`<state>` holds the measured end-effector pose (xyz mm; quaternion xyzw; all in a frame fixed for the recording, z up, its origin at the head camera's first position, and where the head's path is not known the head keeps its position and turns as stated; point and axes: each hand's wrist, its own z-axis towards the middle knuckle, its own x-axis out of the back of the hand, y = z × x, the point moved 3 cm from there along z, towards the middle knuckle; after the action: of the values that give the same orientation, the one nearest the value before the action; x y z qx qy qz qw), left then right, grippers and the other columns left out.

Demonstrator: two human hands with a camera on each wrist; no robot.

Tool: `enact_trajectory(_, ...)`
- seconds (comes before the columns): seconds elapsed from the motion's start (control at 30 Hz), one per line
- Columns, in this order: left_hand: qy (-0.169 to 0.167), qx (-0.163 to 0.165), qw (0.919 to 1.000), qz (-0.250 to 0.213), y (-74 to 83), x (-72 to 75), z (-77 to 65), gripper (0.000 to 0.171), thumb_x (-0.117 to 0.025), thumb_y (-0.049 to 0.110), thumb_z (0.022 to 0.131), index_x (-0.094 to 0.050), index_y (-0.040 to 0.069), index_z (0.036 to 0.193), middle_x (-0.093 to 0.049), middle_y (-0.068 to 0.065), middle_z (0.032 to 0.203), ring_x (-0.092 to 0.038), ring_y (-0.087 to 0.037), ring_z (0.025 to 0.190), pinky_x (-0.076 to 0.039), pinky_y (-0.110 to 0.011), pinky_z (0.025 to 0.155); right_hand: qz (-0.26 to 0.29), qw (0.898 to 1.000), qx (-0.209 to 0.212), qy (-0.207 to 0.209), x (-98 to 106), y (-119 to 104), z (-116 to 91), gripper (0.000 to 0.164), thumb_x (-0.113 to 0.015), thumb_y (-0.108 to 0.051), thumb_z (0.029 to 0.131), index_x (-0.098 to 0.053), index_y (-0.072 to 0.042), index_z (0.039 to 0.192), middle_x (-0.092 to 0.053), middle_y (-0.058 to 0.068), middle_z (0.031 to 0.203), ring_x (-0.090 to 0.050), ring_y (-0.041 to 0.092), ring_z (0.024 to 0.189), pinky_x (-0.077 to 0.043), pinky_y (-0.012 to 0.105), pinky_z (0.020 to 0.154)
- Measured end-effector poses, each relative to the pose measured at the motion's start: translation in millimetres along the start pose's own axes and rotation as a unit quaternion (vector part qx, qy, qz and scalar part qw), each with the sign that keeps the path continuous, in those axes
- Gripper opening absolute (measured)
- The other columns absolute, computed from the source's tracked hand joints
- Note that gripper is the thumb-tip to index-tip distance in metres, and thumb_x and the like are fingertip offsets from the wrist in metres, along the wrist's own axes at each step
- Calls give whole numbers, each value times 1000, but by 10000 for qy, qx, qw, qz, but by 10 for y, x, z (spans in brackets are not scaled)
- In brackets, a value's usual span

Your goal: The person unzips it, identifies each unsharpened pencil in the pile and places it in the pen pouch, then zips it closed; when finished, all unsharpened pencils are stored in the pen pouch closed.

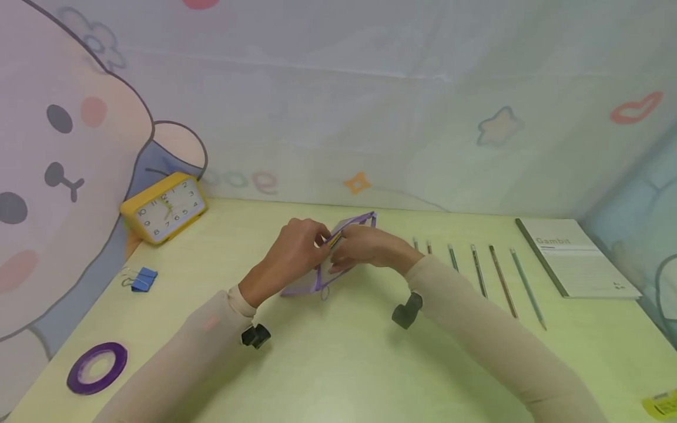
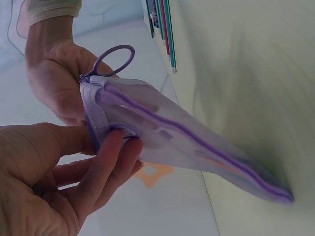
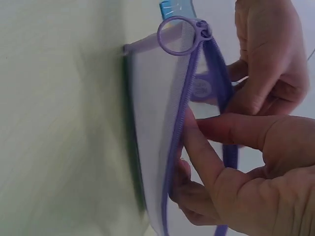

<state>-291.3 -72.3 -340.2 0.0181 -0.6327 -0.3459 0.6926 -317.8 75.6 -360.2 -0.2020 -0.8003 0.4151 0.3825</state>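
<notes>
A see-through mesh zip pouch (image 3: pixel 153 98) with purple trim and a ring pull (image 3: pixel 176 35) stands tilted on the table between both hands. My left hand (image 1: pixel 296 249) pinches the pouch's zipped edge between thumb and fingers, as the left wrist view shows. The right hand (image 3: pixel 256 177) reaches into the unzipped mouth, its fingers spread against the inside of the mesh. Through the mesh its fingertips show only faintly, and I see nothing clearly gripped there. Something yellow lies at the opening in the head view, mostly hidden by the hands.
Several pencils (image 1: pixel 499 270) lie in a row right of the pouch, beside a notepad (image 1: pixel 582 255). On the left are a yellow clock (image 1: pixel 169 208), a blue binder clip (image 1: pixel 143 280) and purple tape (image 1: pixel 97 368). A yellow item (image 1: pixel 662 405) sits at the lower right edge.
</notes>
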Motion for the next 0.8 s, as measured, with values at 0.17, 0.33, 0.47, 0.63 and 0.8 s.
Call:
enact_trajectory(0.17, -32, 130, 9999, -23, -12, 6, -8, 24, -63, 6, 89, -76, -2, 107, -76, -16, 94, -69, -12, 59, -50, -22, 51, -980, 9944, 122, 378, 229, 15, -286, 61, -72, -27, 89, -53, -2, 141, -59, 14, 138, -63, 20, 113, -49, 40, 103)
enact_trajectory(0.33, 28, 119, 9999, -14, -19, 20, -23, 25, -62, 5, 89, -76, -1, 108, -77, -16, 94, -69, -10, 55, -47, -20, 49, -869, 9941, 352, 550, 494, 113, -622, 56, -58, -16, 98, -45, -1, 150, -68, 15, 118, -73, 24, 105, -55, 41, 98)
enact_trajectory(0.47, 71, 94, 9999, 32, -32, 27, -38, 25, -61, 4, 88, -77, -1, 107, -77, -16, 93, -68, -10, 54, -44, -19, 49, -1633, 9814, 306, 958, 641, 279, -812, 46, -56, -15, 101, -52, 4, 143, -70, 17, 109, -74, 25, 90, -60, 37, 82)
enact_trajectory(0.63, 60, 196, 9998, -36, -51, 19, -46, 26, -61, 3, 88, -77, 0, 107, -77, -16, 93, -67, -10, 54, -45, -20, 49, -2623, 9556, -1, 1342, 618, 558, -848, 46, -56, -10, 101, -50, 15, 139, -73, 21, 100, -72, 23, 73, -59, 43, 85)
enact_trajectory(0.8, 24, 265, 9996, -31, -67, -11, -53, 25, -61, 4, 88, -77, 1, 107, -77, -16, 94, -66, -9, 53, -45, -20, 48, -2733, 9489, -340, 1538, 499, 864, -745, 46, -55, -8, 101, -46, 22, 135, -69, 26, 103, -69, 20, 64, -57, 45, 90)
